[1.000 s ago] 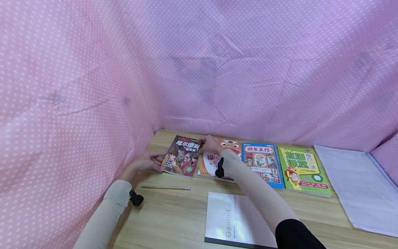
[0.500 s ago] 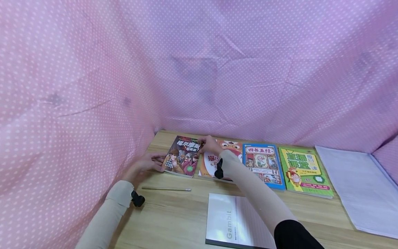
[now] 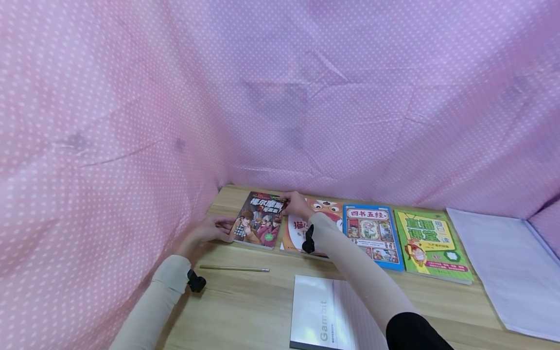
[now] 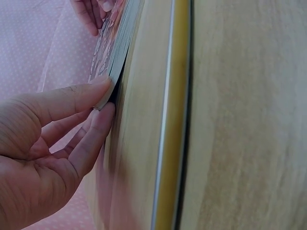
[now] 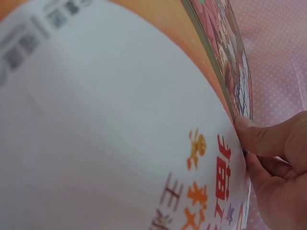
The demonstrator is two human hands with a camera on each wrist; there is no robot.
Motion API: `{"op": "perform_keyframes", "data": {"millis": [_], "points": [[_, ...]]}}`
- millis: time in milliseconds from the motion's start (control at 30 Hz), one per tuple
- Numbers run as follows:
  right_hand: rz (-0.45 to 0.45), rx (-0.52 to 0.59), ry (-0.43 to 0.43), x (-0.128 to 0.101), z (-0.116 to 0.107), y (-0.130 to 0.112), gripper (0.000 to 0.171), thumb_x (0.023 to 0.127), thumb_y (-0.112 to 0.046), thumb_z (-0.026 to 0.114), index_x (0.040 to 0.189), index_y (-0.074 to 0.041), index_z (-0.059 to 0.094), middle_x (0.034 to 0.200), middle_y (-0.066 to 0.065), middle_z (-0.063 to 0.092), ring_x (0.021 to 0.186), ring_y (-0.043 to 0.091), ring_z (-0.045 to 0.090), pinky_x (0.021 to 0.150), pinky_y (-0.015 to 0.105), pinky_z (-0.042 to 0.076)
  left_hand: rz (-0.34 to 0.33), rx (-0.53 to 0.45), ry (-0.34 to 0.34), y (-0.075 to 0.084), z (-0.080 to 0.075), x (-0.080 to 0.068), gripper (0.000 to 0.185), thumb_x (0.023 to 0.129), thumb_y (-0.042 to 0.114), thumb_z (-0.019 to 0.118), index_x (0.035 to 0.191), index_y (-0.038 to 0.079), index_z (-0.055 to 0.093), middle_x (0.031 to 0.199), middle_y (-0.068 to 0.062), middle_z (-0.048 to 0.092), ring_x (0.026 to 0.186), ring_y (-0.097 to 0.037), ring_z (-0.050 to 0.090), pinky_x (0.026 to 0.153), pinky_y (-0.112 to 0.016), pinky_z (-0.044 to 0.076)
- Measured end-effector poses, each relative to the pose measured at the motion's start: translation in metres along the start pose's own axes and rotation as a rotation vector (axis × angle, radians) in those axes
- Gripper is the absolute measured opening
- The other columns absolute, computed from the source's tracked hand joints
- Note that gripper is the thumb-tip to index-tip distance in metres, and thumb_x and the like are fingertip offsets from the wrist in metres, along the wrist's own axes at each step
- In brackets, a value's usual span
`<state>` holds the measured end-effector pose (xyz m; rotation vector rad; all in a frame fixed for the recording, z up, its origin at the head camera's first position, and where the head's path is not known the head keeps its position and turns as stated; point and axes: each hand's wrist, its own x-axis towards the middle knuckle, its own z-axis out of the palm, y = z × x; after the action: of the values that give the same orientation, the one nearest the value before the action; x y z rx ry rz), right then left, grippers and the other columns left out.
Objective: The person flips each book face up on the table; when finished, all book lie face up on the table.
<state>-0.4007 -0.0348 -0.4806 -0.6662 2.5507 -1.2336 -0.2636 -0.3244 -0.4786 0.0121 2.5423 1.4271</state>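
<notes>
A dark comic-style book (image 3: 258, 221) with white title lettering lies near the table's back left corner. My left hand (image 3: 214, 229) holds its lower left corner. In the left wrist view, the thumb (image 4: 72, 98) is on top and a finger beneath, with the corner slightly raised off the wood. On the book's right edge, near the top, my right hand (image 3: 298, 205) pinches it between thumb and fingers. That hand reaches across an orange and white book (image 3: 294, 233), partly hidden under the right arm. In the right wrist view the dark book's edge (image 5: 211, 48) borders the orange cover.
To the right lie a blue book (image 3: 372, 231), a green book (image 3: 433, 245) and a large white sheet (image 3: 503, 277). A pencil (image 3: 234, 268) lies in front of the dark book. Nearer is a Gambit notebook (image 3: 312, 311). Pink dotted cloth (image 3: 280, 97) walls the table.
The head view has shifted slightly, so the items on the table appear a little lower. Both hands keep their hold on the dark book, which stays in place.
</notes>
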Motion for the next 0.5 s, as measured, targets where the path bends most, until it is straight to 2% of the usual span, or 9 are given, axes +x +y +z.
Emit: {"op": "perform_keyframes", "data": {"millis": [133,233,500], "points": [[-0.012,-0.002,0.002,0.0003,-0.0002,0.0,0.05,0.081,0.009,0.077,0.129,0.0,0.067,0.12,0.019,0.069,0.093,0.02,0.059,0.077,0.028,0.051,-0.003,0.026,0.006,0.0006,0.0009,0.0005,0.071,0.077,-0.002,0.082,0.141,-0.007,0.054,0.12,-0.024,0.066,0.108,-0.027,0.064,0.09,-0.026,0.053],[-0.012,-0.001,0.005,0.0005,-0.0003,0.0001,0.05,0.081,0.01,0.076,0.129,0.0,0.067,0.12,0.019,0.068,0.091,0.02,0.057,0.075,0.027,0.049,0.022,0.054,0.005,0.0002,0.0008,0.0013,0.07,0.077,-0.001,0.082,0.141,-0.008,0.054,0.12,-0.025,0.067,0.108,-0.028,0.064,0.089,-0.025,0.052],[-0.008,0.005,0.018,0.0017,0.001,0.0026,0.051,0.08,0.011,0.075,0.128,0.0,0.067,0.122,0.02,0.067,0.093,0.021,0.058,0.074,0.026,0.051,0.013,0.042,0.003,-0.0013,0.0018,0.0027,0.068,0.078,-0.001,0.082,0.14,-0.008,0.054,0.117,-0.023,0.067,0.104,-0.024,0.062,0.084,-0.021,0.051]]}}
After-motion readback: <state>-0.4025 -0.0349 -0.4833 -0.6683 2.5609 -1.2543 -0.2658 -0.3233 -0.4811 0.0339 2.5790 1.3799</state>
